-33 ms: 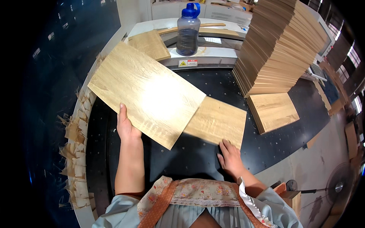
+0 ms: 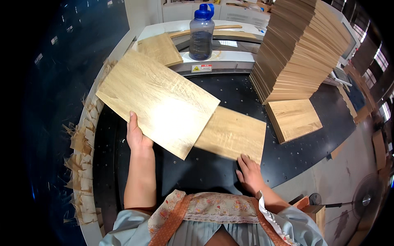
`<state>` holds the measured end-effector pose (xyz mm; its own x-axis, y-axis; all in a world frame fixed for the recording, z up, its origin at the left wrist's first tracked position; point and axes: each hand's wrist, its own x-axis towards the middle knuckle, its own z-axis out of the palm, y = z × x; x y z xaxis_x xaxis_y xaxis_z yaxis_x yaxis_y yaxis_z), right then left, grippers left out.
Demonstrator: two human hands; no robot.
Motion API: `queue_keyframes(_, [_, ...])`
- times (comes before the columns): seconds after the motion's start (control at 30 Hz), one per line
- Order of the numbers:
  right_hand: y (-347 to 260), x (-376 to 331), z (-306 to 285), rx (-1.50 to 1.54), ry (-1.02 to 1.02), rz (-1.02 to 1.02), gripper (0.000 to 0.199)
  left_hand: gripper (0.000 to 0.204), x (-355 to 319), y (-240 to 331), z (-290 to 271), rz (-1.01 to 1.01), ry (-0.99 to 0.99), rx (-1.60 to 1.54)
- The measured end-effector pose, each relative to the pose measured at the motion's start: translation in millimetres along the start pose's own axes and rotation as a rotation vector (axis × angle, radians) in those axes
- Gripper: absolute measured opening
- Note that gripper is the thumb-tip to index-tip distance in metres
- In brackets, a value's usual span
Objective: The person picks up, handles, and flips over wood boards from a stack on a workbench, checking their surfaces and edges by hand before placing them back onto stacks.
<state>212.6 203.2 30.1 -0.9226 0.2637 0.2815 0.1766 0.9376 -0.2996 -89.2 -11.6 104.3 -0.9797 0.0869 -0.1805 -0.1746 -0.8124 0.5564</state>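
Observation:
My left hand point(image 2: 138, 133) grips a large rectangular wood-grain board point(image 2: 164, 96) by its near left edge, thumb on top and the other fingers hidden beneath. The board is tilted, and a bright glare lies across its middle. Its right corner overlaps a smaller wood-grain board point(image 2: 236, 133), whose left end is hidden under it. At the near right edge of that smaller board rest the fingertips of my right hand point(image 2: 249, 174). The right thumb stays apart, off the board. Whether the smaller board lies fully flat I cannot tell.
A tall stack of boards point(image 2: 293, 53) rises at the back right, with a short pile point(image 2: 294, 119) before it. A blue-capped water bottle point(image 2: 201, 41) stands on the ledge beyond the black tabletop point(image 2: 221, 88), near another board point(image 2: 161, 49). Torn brown tape point(image 2: 80, 164) lines the left edge.
The large board has tilted slightly, and its glare has moved. The smaller board and my right hand have shifted a little nearer to me. The left hand has hardly moved.

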Motion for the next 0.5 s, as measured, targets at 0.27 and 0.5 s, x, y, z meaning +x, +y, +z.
queue_keyframes(0.27, [25.2,-85.8,-38.7,0.363,0.057,0.092,0.036,0.038,-0.7,-19.8,-18.5,0.000,0.091,0.117])
queue_keyframes(0.5, [54.5,-85.6,-35.1,0.119,0.467,0.285,0.033,0.038,1.2,-19.3,-9.5,0.036,0.063,0.076])
